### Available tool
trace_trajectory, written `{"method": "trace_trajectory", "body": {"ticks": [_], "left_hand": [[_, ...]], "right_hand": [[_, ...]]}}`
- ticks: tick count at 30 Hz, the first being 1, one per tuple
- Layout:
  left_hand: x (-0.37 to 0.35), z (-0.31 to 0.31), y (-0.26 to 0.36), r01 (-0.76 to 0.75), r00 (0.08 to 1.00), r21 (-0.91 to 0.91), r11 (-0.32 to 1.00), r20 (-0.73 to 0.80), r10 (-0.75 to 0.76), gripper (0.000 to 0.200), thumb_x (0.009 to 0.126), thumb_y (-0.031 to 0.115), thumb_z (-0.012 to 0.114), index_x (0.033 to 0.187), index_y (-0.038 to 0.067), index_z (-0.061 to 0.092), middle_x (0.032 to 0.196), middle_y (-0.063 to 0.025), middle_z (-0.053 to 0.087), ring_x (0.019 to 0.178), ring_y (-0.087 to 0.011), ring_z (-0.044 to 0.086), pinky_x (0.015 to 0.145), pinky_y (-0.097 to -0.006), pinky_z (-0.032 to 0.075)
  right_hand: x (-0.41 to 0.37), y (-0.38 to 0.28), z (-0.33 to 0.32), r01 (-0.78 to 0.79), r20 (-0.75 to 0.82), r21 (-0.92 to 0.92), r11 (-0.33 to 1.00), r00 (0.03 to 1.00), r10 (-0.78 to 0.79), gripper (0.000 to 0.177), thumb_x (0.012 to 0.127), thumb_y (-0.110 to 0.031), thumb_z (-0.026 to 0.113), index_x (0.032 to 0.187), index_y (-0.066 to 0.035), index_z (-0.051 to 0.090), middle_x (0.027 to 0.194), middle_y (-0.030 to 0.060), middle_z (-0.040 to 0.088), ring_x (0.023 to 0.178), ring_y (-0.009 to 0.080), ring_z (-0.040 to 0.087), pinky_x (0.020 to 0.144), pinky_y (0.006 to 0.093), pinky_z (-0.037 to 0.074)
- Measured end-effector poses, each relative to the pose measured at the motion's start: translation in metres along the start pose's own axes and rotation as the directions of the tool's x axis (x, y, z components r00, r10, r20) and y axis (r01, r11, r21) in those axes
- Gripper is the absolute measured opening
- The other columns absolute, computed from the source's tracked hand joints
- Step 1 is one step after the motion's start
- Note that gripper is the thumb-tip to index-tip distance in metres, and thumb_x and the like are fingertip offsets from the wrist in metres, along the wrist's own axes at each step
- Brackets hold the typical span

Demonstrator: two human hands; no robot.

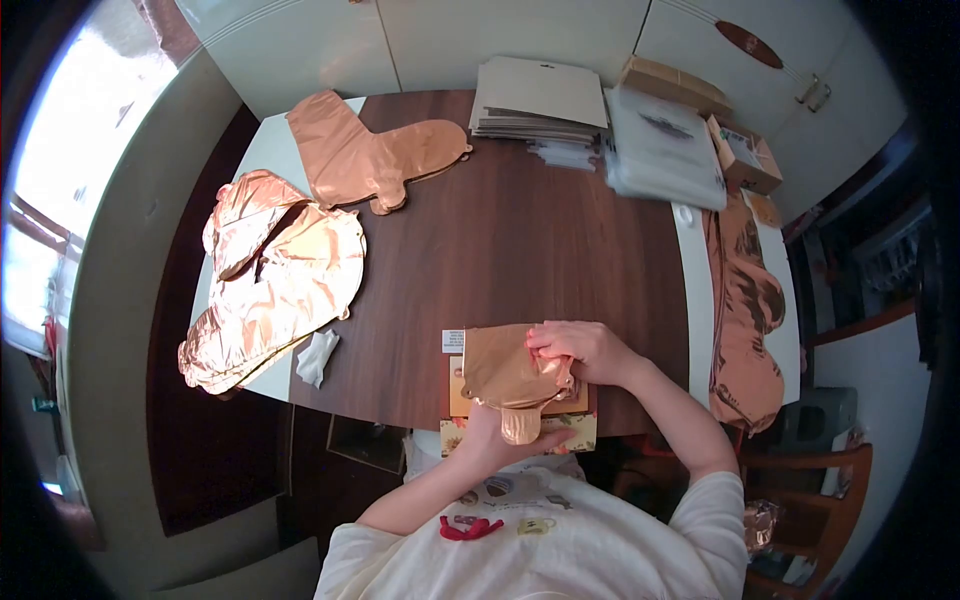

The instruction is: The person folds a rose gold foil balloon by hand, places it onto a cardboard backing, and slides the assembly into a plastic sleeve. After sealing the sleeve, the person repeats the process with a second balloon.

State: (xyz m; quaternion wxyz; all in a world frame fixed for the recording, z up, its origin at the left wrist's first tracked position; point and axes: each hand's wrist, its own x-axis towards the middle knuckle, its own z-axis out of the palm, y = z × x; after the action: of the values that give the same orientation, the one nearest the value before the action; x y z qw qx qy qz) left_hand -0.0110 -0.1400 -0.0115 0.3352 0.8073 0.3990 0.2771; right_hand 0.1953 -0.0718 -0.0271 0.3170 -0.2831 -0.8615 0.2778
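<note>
A folded copper-coloured foil balloon (493,358) is between my hands at the table's front edge. My right hand (585,350) grips its right side, with fingers bent over a crumpled part of the foil. From below, my left hand (487,438) holds the balloon near a short rounded tab (520,424) that hangs toward me. Some of the left fingers are hidden under the foil; others show beside the tab. Beneath the hands lies a flower-patterned card or packet (583,432), mostly covered. A small white printed label (453,341) is just left of the balloon.
Flat foil balloons lie at back left (378,150), shiny at left (300,270), and along the right edge (745,310). A crumpled white scrap (318,358) is at front left. At the back are stacked cards (540,95), a clear plastic bag pile (660,150) and a small cardboard box (742,158).
</note>
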Motion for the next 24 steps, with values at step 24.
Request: {"method": "trace_trajectory", "body": {"ticks": [24], "left_hand": [[0.019, -0.070, -0.052, 0.060, 0.985, 0.385, 0.921, -0.172, 0.008, 0.046, 0.068, 0.015, 0.075, 0.106, 0.005, 0.054, 0.103, -0.0128, 0.055, 0.096, -0.0317, 0.053, 0.085, -0.0437, 0.041]], "right_hand": [[0.004, -0.009, 0.000, -0.447, -0.118, 0.383, 0.809, 0.844, 0.523, 0.012, 0.089, -0.003, 0.059, 0.100, -0.003, 0.054, 0.107, 0.0133, 0.068, 0.097, 0.0250, 0.067, 0.080, 0.0336, 0.056]]}}
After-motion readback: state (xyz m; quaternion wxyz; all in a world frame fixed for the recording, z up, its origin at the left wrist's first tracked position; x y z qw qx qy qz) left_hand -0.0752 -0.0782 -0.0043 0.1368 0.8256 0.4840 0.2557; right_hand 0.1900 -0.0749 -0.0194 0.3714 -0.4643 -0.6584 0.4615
